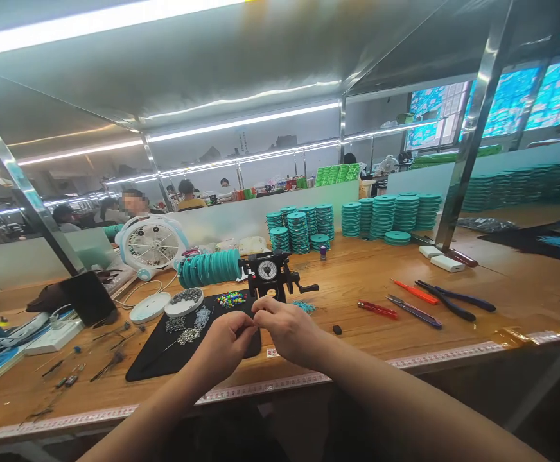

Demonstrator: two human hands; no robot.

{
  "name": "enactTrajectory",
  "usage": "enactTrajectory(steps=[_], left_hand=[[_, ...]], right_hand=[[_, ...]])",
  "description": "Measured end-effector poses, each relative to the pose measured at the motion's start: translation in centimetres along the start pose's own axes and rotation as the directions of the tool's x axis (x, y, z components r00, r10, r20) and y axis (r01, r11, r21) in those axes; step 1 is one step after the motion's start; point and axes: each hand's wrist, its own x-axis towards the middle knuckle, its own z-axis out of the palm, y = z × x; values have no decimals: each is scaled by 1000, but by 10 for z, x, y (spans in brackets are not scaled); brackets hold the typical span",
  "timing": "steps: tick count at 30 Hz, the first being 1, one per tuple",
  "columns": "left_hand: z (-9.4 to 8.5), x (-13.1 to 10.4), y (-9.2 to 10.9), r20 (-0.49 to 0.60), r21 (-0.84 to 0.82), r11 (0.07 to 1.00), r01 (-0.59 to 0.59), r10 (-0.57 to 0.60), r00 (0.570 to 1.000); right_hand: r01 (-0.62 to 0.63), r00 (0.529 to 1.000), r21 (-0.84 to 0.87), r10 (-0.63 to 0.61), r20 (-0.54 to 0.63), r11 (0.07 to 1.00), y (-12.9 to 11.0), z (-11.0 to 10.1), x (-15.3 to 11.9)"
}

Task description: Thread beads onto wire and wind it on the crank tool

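My left hand (227, 340) and my right hand (289, 330) meet over the front right part of a black mat (145, 362). Both are closed in a pinch, fingertips nearly touching; what they hold, if anything, is too small to see. Just behind them stands a black hand-cranked winder (266, 273) with a round dial, a row of teal spools (210, 267) on its left side. Multicoloured beads (232, 298) lie on the mat. Left of these are small piles of silvery metal parts (189, 336) and a white dish (183, 310) of grey pieces.
Stacked teal spools (383, 215) line the back of the wooden table. Pliers (453, 299), an orange-handled tool (422, 292), a tweezer-like tool (412, 311) and a red tool (377, 309) lie right. A fan (152, 244) and a dark phone-like screen (88, 299) stand left. People sit beyond the partition.
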Motion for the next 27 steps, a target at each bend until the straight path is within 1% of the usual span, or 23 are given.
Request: enactTrajectory(steps=[3,6,8,12,16,19,23,27], left_hand=[[-3,3,3,-19,90,991,-99,101,995],[-3,7,2,11,171,965,-197,198,980],[-4,9,0,18,214,949,-229,231,973],[-6,13,-2,20,222,951,-216,217,976],[-9,16,1,38,209,961,-179,175,984],[-10,18,4,52,203,968,-147,139,989],[-6,16,2,54,221,964,-145,136,989],[1,12,-5,45,267,940,-212,208,977]], right_hand=[[-62,998,6,62,-6,998,3,-2,15],[-69,997,15,69,-32,998,5,-2,23],[-67,997,18,67,-44,998,6,-2,25],[-55,997,22,56,-56,998,7,0,24],[-16,998,34,18,-57,999,9,3,21],[-33,997,62,37,-67,998,10,7,19],[-101,989,127,113,-93,987,8,11,18],[-232,956,227,264,-126,946,8,13,22]])
